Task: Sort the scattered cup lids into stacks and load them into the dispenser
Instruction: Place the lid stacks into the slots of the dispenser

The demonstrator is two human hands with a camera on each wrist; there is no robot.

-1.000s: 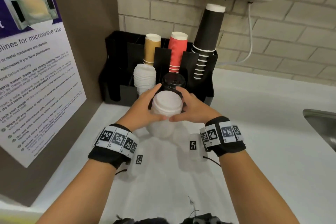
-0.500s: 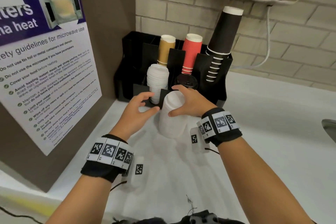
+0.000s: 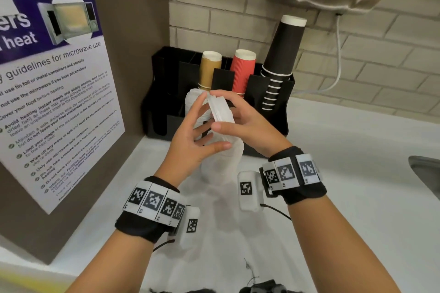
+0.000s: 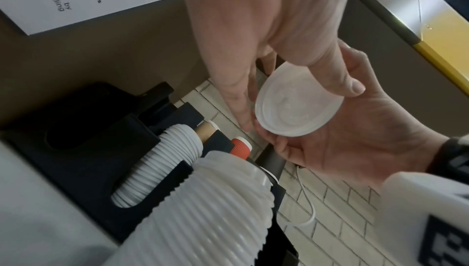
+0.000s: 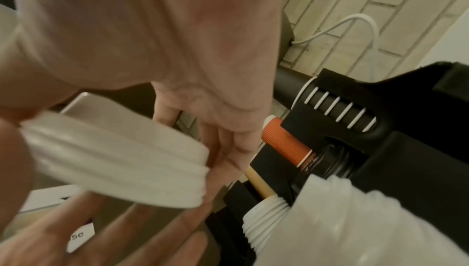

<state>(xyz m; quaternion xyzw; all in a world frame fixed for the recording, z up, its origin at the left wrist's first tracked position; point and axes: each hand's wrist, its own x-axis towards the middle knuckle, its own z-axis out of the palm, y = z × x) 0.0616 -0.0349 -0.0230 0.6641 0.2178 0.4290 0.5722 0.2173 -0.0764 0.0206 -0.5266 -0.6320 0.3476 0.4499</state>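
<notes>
Both hands are working above the white counter (image 3: 357, 173), near its back left corner, in front of the black plastic cup-and-lid dispenser (image 3: 289, 93).

The right hand (image 3: 252, 123) is holding a short stack of thin white plastic cup lids (image 3: 220, 108), tilted on edge; thumb and fingers are curling round the rim and clamping it. In the left wrist view the flat face of the lids is showing, cradled in the right palm.

The left hand (image 3: 190, 140) is sitting just beside the lids, fingers spread apart and mostly straight, fingertips (image 4: 243, 114) touching the edge of the held lids; it is gripping nothing.

A tall ribbed stack of white lids (image 3: 223, 162) is standing on the counter directly below the hands, against the dispenser's front. A second white lid stack (image 4: 162, 162) is sitting in a front slot of the dispenser, left of the tall one.

Upside-down paper cups are standing in the rear slots: tan cups (image 3: 209, 69), red ribbed cups (image 3: 244, 69), black cups (image 3: 283, 50).

A printed microwave-guidelines poster (image 3: 54, 93) is hanging on the brown side panel at the counter's left edge. A steel sink edge (image 3: 426, 173) is showing at the right edge.
</notes>
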